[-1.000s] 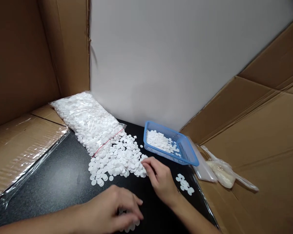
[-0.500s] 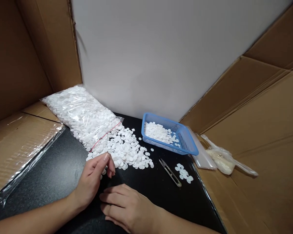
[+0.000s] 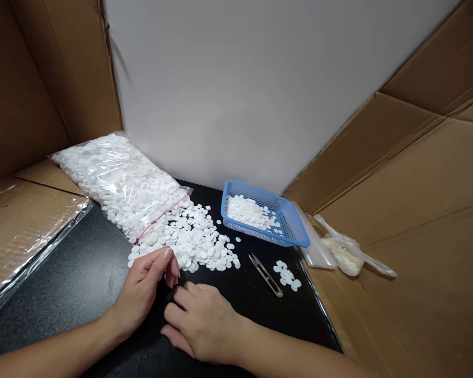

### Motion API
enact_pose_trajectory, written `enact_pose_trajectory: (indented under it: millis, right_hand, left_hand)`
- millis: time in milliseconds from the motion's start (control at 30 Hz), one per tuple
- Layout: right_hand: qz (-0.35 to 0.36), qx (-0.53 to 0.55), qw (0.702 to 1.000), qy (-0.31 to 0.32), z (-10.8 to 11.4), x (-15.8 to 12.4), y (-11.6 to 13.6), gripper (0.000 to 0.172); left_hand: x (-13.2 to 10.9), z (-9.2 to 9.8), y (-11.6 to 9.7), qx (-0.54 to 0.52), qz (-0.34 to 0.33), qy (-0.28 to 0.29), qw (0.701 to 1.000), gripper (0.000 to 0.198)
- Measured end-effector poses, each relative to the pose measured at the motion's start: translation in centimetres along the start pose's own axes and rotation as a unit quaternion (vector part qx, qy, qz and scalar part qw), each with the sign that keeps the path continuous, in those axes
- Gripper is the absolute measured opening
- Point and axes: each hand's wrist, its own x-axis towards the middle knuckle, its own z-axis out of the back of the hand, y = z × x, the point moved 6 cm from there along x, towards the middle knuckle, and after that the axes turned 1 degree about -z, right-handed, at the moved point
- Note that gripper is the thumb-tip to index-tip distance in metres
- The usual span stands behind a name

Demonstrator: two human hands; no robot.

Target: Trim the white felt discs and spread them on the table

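My left hand (image 3: 145, 283) is raised at the near edge of a pile of small white discs (image 3: 199, 236). Its fingers curl in under the thumb, and whatever they hold is hidden. Just to the right and nearer me, my right hand (image 3: 205, 320) rests low over the black tabletop with its fingers bent inward. Its fingertips are turned away, so I cannot make out anything in them. The pile spills from the mouth of a clear zip bag (image 3: 118, 178) full of the same discs, with a red seal line.
A blue plastic basket (image 3: 299, 231) holding more discs stands behind the pile. Metal thread snips (image 3: 266, 274) lie at the right, beside a small group of discs (image 3: 287, 275). Flat plastic bags (image 3: 319, 247) and a knotted bag (image 3: 347, 257) lie on cardboard. Cardboard walls (image 3: 425, 194) enclose the sides.
My right hand's fingers have bent inward from lying nearly flat, and the hand has drawn closer to the left one. The left hand keeps its curl. The whole view has shifted slightly.
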Motion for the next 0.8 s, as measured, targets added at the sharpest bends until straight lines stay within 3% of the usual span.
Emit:
enact_pose_trajectory:
  millis: [167, 400, 533, 633, 733, 800]
  right_hand:
    - [-0.025, -0.033, 0.999, -0.008, -0.3, 0.9, 0.1, 0.020]
    - [0.004, -0.044, 0.994, -0.104, -1.2, 0.6, 0.6, 0.032]
    - [0.025, -0.040, 0.977, -0.208, 1.5, 0.6, 0.3, 0.041]
    - [-0.063, -0.031, 0.972, -0.224, 5.4, 1.2, -4.7, 0.049]
    - [-0.202, -0.049, 0.949, -0.236, 9.2, 1.3, -13.3, 0.052]
    - [-0.291, -0.056, 0.925, -0.239, 10.6, 0.9, -19.1, 0.050]
  left_hand:
    - [0.2, 0.0, 0.0, 0.021, 0.003, -0.012, 1.000, 0.057]
    - [0.3, 0.0, -0.3, 0.037, 0.002, -0.006, 0.999, 0.056]
    - [0.1, -0.8, 0.1, 0.052, 0.001, 0.051, 0.997, 0.052]
    - [-0.1, -1.6, 0.2, 0.094, -0.014, 0.102, 0.990, 0.047]
    - [-0.4, -2.2, 0.2, 0.122, -0.024, 0.140, 0.982, 0.045]
    - [-0.4, -2.4, 0.2, 0.131, -0.024, 0.152, 0.979, 0.044]
